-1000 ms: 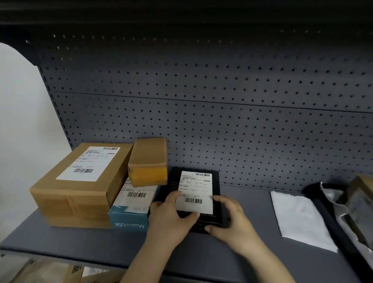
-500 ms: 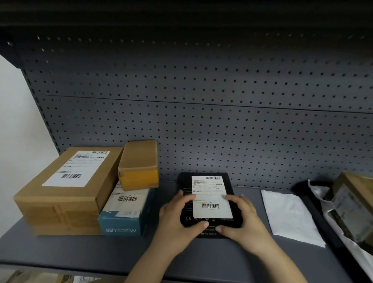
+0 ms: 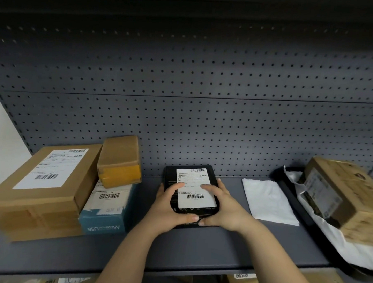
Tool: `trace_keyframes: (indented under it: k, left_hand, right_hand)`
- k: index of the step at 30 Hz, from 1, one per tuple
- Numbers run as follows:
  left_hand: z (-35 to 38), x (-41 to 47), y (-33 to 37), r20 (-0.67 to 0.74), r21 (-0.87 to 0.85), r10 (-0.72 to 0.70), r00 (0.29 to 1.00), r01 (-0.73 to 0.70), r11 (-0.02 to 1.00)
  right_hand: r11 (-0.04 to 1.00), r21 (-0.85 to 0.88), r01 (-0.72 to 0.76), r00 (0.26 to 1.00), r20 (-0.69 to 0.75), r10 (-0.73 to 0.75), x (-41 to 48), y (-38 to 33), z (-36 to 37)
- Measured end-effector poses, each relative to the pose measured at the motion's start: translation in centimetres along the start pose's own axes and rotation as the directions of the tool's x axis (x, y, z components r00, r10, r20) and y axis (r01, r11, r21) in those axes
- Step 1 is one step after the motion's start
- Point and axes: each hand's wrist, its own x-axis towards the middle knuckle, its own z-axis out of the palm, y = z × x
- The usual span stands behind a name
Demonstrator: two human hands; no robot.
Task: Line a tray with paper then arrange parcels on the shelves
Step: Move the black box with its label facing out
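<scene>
A flat black parcel with a white shipping label lies on the grey shelf, its far end against the pegboard. My left hand grips its left side and my right hand its right side, thumbs at the near edge. At the far right a black tray lined with white paper holds a brown cardboard parcel. A folded white paper sheet lies flat between the black parcel and the tray.
On the shelf's left stand a large brown box, a teal USB box and a small yellow-brown box on top of it. The perforated back panel closes the rear. More parcels show on the level below.
Both hands have slid the black parcel to the right, away from the teal box, and a little toward the back panel. The view has shifted right.
</scene>
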Motion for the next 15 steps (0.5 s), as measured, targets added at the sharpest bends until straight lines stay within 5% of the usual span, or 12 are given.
trace_keyframes:
  k: [15]
  left_hand:
    - [1.9, -0.4, 11.7, 0.015, 0.0, 0.322, 0.947, -0.322, 0.947]
  right_hand:
    - [0.993, -0.041, 0.106, 0.949, -0.295, -0.114, -9.0, -3.4, -10.4]
